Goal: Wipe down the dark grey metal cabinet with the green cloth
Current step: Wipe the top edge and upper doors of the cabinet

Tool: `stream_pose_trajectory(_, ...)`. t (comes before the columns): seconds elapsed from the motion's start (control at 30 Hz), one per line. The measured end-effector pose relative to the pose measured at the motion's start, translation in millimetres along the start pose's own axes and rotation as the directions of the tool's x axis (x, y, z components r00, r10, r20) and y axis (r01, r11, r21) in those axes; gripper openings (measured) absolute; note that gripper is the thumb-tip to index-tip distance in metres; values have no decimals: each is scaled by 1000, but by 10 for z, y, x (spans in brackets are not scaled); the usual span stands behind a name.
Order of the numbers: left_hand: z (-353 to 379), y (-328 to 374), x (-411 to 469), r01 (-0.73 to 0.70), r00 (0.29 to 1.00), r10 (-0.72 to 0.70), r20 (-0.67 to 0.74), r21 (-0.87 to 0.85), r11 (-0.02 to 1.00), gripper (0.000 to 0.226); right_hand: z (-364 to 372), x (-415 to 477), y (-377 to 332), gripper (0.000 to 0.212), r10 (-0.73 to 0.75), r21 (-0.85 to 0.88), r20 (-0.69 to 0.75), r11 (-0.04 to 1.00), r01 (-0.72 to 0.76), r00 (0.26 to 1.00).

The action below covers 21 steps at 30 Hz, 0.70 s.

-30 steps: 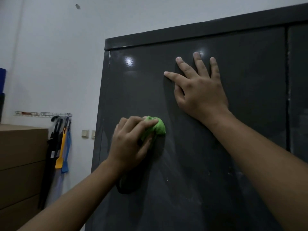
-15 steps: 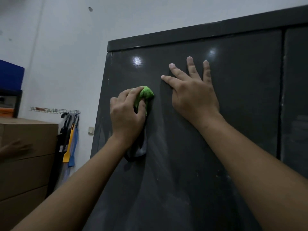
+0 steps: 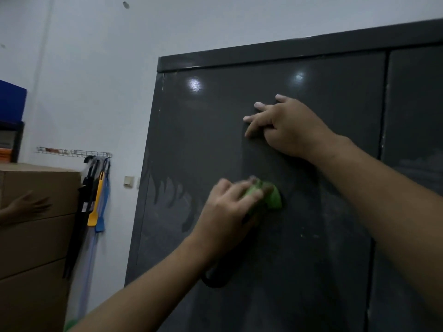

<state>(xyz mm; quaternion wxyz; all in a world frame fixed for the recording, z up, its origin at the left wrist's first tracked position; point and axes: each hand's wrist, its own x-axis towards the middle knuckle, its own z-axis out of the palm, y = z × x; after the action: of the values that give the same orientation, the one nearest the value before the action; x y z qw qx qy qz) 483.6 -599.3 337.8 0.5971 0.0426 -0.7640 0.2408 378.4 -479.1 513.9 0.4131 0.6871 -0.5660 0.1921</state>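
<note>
Pressing green cloth [image 3: 272,196] on cabinet [image 3: 311,236], left hand [image 3: 230,212] below right hand [image 3: 287,125].

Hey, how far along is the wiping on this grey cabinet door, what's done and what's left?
Done, apparently: the upper part of the cabinet door looks glossy, with sharp light reflections. In hand: the left hand presses the bunched green cloth against mid-door, while the right hand braces flat above. Left: a hazy film with streaks across the lower door, pale specks, and the right-hand door, which shows smudges.
</note>
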Motion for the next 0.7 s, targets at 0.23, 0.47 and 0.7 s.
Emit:
stream_pose_trajectory(0.23,-49,-210,276,114,984,-108,-142,34,993,33,-311,-370,358,47,100,-23,-99,994,-103,990)
stream_pose_trajectory(0.47,12,-378,830,502,801,-554,-226,-248,828,39,-391,-726,392,50,127,-219,-60,966,-137,990)
stream_pose_trajectory(0.7,105,335,555,214,963,-246,-112,-240,947,40,-304,-769,257,52,239,-135,-4,962,-237,971)
